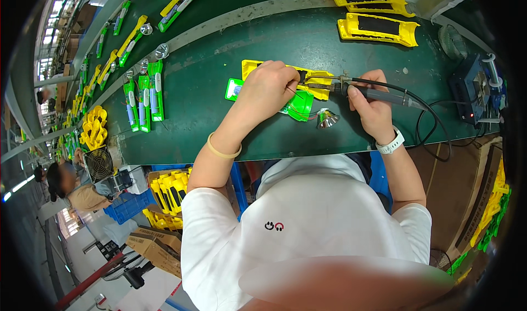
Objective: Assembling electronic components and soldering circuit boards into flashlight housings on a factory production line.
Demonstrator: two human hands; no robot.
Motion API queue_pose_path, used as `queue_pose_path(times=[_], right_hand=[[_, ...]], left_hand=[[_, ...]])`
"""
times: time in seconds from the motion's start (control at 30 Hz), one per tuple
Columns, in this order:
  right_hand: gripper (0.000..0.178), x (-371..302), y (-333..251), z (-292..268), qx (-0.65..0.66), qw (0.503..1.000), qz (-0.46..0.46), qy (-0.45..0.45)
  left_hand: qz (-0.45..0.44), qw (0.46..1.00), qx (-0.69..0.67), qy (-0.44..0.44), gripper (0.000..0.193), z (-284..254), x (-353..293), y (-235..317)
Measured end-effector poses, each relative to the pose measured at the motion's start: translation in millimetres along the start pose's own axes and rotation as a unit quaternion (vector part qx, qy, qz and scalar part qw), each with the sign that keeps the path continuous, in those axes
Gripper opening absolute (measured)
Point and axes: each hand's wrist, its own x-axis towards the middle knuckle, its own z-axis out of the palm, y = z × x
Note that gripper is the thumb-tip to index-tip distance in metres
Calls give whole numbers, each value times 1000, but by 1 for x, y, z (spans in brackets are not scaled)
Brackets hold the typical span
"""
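My right hand (373,110) is closed round the grey handle of a soldering iron (387,96), which has a solder-feed tube fixed along it. Its tip points left, over a yellow plastic casing half (321,80) lying on the green bench. My left hand (269,88) rests over that casing, fingers pinched on a thin wire (291,89) close to the tip; the fingers hide part of the joint. Beneath and in front of the left hand lies a green casing half (299,107). A shiny lamp reflector (328,119) sits beside it, with a wire running to it.
Yellow casing halves (379,28) are stacked at the far right. A blue soldering station (466,91) with a solder spool (492,69) stands at the right, its cable looping across. Green casings with reflectors (144,99) lie at the left. Another person (79,185) sits further left.
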Motion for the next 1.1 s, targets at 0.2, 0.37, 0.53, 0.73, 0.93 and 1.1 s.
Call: queue_pose_path(times=[0.2,0.37,0.53,0.73,0.93,1.1], right_hand=[[23,-7,-11,-5,47,998,-47,19],[22,11,-19,12,111,993,-19,-19],[24,20,-13,18,124,992,-5,-24],[23,-1,-11,3,148,989,-4,21],[24,-5,-13,5,143,989,0,41],[26,-8,-14,4,75,995,-37,48]], left_hand=[[6,1000,-7,-13,5,-2,1,1],[6,1000,-4,-12,5,-3,1,4],[22,1000,-12,-9,4,-1,1,5],[44,998,-9,-42,9,11,-3,23],[-75,978,-194,-14,11,-29,-15,31],[-239,714,-652,93,10,-31,-34,35]])
